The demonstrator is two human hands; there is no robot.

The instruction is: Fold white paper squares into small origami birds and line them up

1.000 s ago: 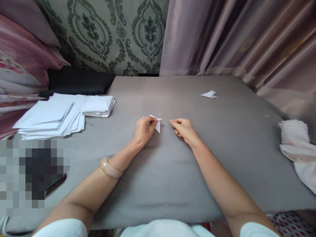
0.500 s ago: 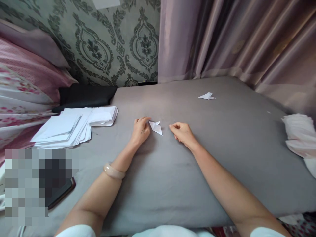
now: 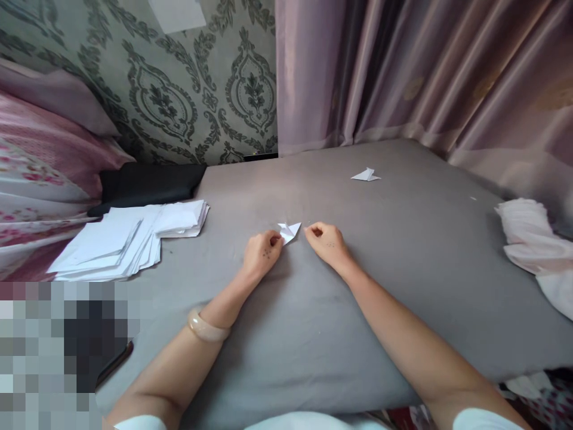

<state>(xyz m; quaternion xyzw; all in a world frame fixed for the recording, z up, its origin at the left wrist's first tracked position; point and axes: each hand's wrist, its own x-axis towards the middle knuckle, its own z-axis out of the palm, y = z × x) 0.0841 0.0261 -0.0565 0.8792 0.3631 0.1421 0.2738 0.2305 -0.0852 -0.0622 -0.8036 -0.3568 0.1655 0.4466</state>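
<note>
Between my hands is a small folded white paper piece (image 3: 290,232) with pointed corners. My left hand (image 3: 263,254), with a pale bangle (image 3: 208,326) on its forearm, pinches the paper's left side between thumb and fingers. Just to the right of the paper, my right hand (image 3: 326,243) is closed, thumb against the fingertips. It is apart from the paper by a small gap, and I cannot make out anything in its fingers. A second folded white paper piece (image 3: 367,175) lies farther back on the grey cloth surface (image 3: 358,334).
Stacks of white paper (image 3: 107,242) lie at the left, in front of a black folded item (image 3: 152,182). A dark phone-like object (image 3: 114,363) is partly blurred out at lower left. White bunched fabric (image 3: 528,239) sits at the right edge. Purple curtains (image 3: 313,77) hang behind.
My left hand has closed on the folded paper, which has turned so its points face differently. My right hand stays closed nearby. The camera view has shifted slightly.
</note>
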